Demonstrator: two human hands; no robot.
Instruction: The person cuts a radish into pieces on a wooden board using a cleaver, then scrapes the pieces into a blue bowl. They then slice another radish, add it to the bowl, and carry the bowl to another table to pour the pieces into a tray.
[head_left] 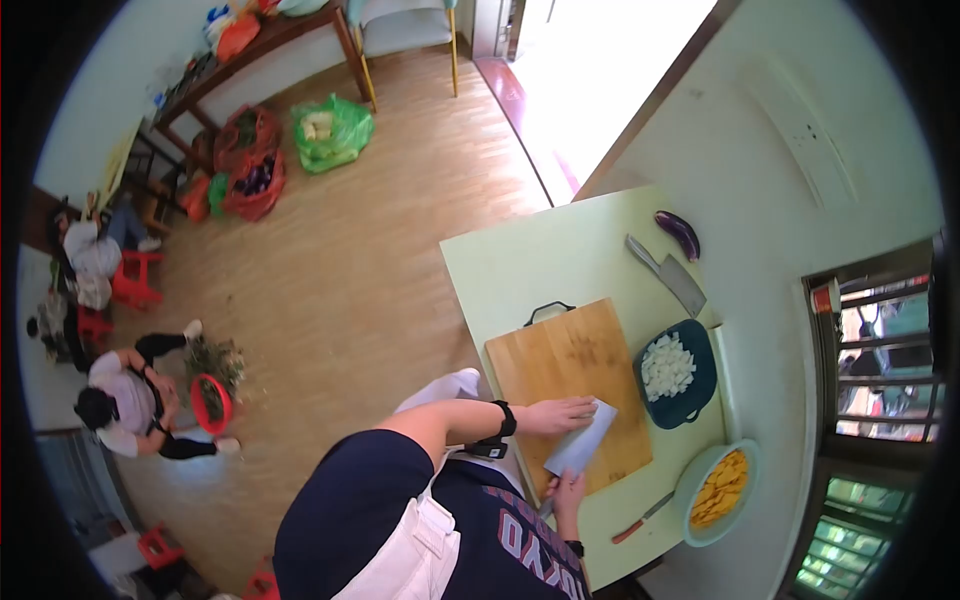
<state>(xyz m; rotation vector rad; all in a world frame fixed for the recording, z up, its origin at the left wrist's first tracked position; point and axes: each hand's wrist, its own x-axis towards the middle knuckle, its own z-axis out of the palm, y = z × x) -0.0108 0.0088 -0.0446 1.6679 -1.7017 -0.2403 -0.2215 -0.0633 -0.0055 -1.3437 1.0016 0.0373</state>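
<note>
Over the wooden cutting board [520, 375], a broad-bladed kitchen cleaver [586, 440] is held at a slant. My right hand [568, 492] is closed around its handle, at the board's near edge. My left hand [558, 415], with a black band on the wrist, reaches across the board. Its fingers lie stretched over the far end of the blade. To the right of the board is a dark basin [708, 368] with white diced pieces [668, 367] in it. No food shows on the visible part of the board.
A second cleaver [678, 283], an eggplant [678, 235] and a red-handled knife [642, 518] lie on the pale table [500, 260]. A bowl [683, 500] holds orange pieces. A seated person [128, 395] works beside a red basket [211, 403]. Vegetable bags [335, 135] stand on the floor.
</note>
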